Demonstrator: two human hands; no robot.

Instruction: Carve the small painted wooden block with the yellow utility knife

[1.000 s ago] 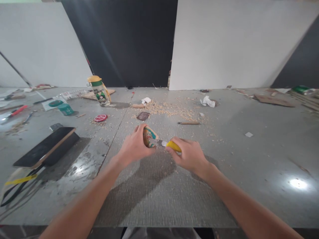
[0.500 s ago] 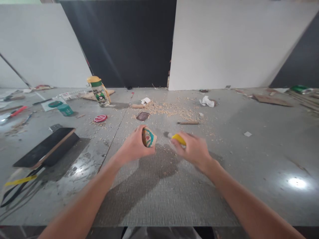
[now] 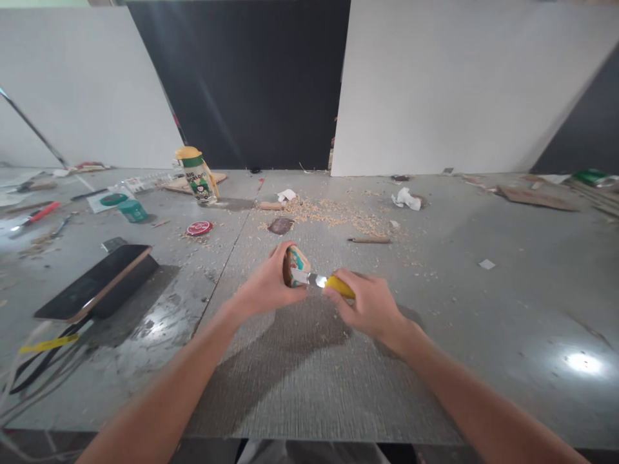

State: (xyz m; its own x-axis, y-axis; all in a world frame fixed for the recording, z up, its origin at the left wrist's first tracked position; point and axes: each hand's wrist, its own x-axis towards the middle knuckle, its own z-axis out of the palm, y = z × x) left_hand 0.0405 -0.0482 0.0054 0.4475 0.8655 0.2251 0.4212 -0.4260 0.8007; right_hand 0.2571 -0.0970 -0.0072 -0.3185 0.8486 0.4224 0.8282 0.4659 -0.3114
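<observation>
My left hand (image 3: 267, 283) is wrapped around a small painted wooden piece (image 3: 300, 259), with turquoise patterning, a pale rim and a brown side. Fingers and palm hide much of it. In my right hand (image 3: 365, 299) is a knife (image 3: 340, 287) with a yellow handle, gripped and pointing left. Its bright metal blade reaches the face of the wooden piece; whether the edge cuts in cannot be made out. Both hands are held above the grey table (image 3: 300, 386). Beyond them lies a thin carving tool (image 3: 370, 240) with a wooden handle.
Wood shavings (image 3: 333, 212) are scattered behind my hands, near a dark flat piece (image 3: 281, 225) and crumpled tissue (image 3: 407, 198). Leftward are a black slanted stand (image 3: 97, 283), a red round lid (image 3: 199, 228), a teal jar (image 3: 132, 210) and a yellow-capped bottle (image 3: 196, 175).
My right hand has brought the knife left and slightly down, so its blade now meets the wooden piece. The piece has turned a little in my left hand. The view has shifted slightly.
</observation>
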